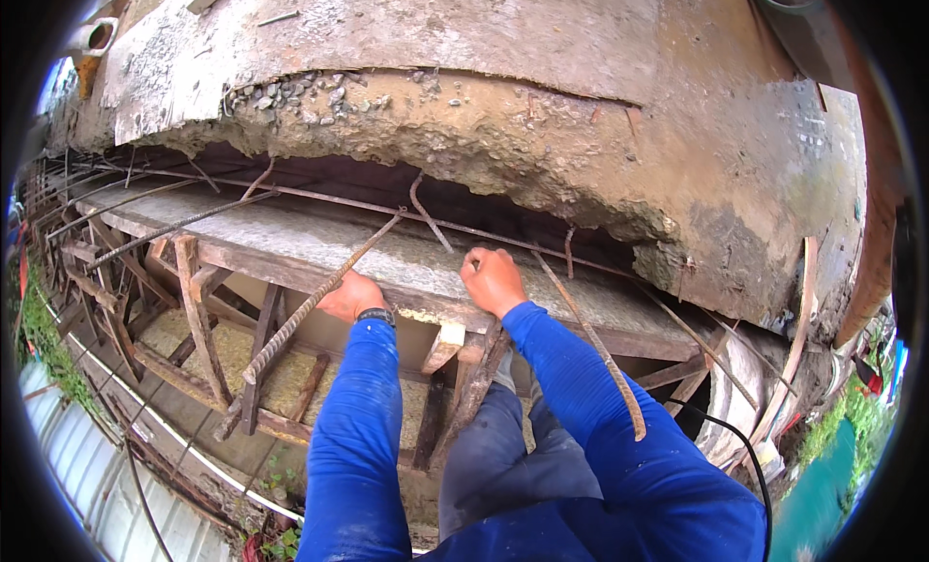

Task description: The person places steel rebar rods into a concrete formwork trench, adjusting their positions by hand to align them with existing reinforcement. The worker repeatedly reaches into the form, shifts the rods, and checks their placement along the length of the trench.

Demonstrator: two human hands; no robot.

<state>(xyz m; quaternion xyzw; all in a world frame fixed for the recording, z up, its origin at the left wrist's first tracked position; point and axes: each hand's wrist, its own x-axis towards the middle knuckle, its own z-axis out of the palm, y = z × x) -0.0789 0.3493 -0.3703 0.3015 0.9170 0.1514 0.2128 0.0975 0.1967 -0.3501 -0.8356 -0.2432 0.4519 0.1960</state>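
My left hand (pixel 354 297) is at the front edge of a long grey formwork board (pixel 406 256), behind a slanting rusty rebar (pixel 324 289) that crosses in front of it. Its fingers are mostly hidden. Over the same board, farther right, my right hand (pixel 495 281) is closed with its fingers curled; whatever it may hold is too small to make out. Just left of that hand a short bent rebar (pixel 426 212) comes down from the broken concrete edge (pixel 503 151). Another rusty rebar (pixel 592 344) sticks out toward me, beside my right forearm.
A thin horizontal bar (pixel 339 200) runs along the dark gap under the slab. Wooden props (pixel 198 315) stand below the board at left. Loose gravel (pixel 308 95) lies on the slab's edge. Corrugated metal sheets (pixel 68 446) lie far below left; a black cable (pixel 740 436) hangs at right.
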